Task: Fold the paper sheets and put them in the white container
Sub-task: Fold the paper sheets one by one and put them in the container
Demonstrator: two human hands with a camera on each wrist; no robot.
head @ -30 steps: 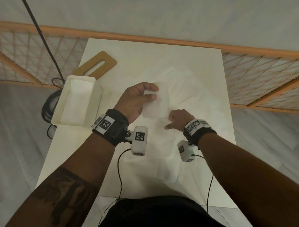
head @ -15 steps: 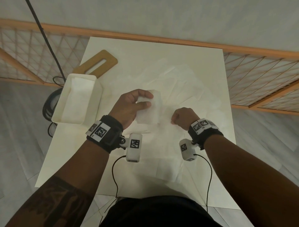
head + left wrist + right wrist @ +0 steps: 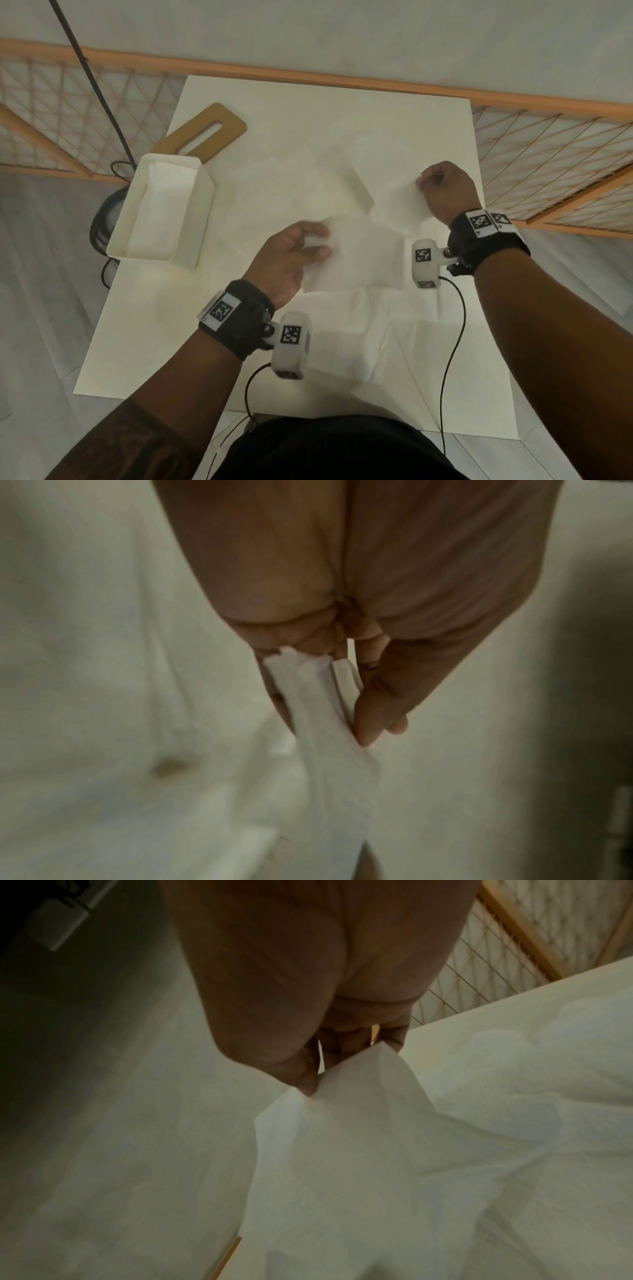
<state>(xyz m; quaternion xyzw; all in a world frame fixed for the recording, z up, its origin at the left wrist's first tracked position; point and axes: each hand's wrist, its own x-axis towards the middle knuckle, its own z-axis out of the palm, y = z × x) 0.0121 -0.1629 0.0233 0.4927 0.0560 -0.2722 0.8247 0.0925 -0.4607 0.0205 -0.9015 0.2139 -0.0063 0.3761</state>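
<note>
Stretched between both hands above the table: a paper sheet [image 3: 363,253], long axis running from the left hand [image 3: 291,257], pinched shut on the end nearer the white container [image 3: 161,209], away to the right hand [image 3: 445,192], clamped on the far corner. Left hand likely better placed for the drop. Wrist views alone confirming each pinch; container visible only from the head.

Dim, warm, flat light; you get soft shadows under the white container [image 3: 161,209] and forearms on the tabletop [image 3: 308,113]. Head view bows at the edges, slight motion blur on the paper sheet [image 3: 356,253]. Both wrist views soft, noisy, with dark corners.
</note>
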